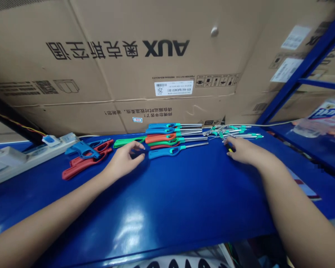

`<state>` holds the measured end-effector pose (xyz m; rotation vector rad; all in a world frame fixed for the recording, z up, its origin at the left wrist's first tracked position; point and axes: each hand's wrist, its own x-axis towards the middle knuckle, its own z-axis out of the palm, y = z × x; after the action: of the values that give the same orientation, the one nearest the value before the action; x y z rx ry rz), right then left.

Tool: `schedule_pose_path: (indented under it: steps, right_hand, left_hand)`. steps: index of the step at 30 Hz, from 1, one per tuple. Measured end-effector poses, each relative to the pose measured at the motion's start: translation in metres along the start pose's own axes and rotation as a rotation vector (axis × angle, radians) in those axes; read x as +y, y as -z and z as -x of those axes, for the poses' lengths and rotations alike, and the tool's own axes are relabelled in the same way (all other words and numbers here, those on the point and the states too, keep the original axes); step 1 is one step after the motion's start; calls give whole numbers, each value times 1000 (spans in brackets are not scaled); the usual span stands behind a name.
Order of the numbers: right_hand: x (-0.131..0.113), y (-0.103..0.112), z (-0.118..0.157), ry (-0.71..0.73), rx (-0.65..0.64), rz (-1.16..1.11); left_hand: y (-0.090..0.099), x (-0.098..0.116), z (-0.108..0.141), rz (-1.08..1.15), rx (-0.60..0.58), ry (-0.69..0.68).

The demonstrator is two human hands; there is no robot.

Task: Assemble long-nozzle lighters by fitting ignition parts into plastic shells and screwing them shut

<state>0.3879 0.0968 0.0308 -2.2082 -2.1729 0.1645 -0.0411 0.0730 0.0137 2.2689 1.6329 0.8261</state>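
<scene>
My left hand is over the blue table with thumb and fingers apart, holding nothing. Just behind its fingers lies a green lighter handle. To its right is a row of long-necked lighters with blue, orange and green handles and metal tubes; the nearest is a blue lighter. My right hand is closed at the right, with a small yellow-and-black piece showing between thumb and fingers. Right behind that hand lies a pile of metal lighter tubes with teal ends and thin wires.
Loose red and blue lighter handles lie at the left, next to a white power strip. A large cardboard box stands along the back. A blue metal post and a clear plastic bag are at the right.
</scene>
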Motion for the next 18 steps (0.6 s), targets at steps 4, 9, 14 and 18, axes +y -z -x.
schedule_pose_path:
  steps: [4, 9, 14, 18]
  right_hand:
    - [-3, 3, 0, 17, -16, 18]
    - [-12, 4, -2, 133, 271, -32]
    - [-30, -3, -2, 329, 456, -169]
    - [-42, -6, 1, 406, 516, -209]
  left_hand:
    - [23, -19, -13, -239, -6, 17]
    - [37, -52, -34, -448, -147, 39]
    - [46, -73, -56, -462, -284, -25]
    - [52, -74, -65, -429, -260, -47]
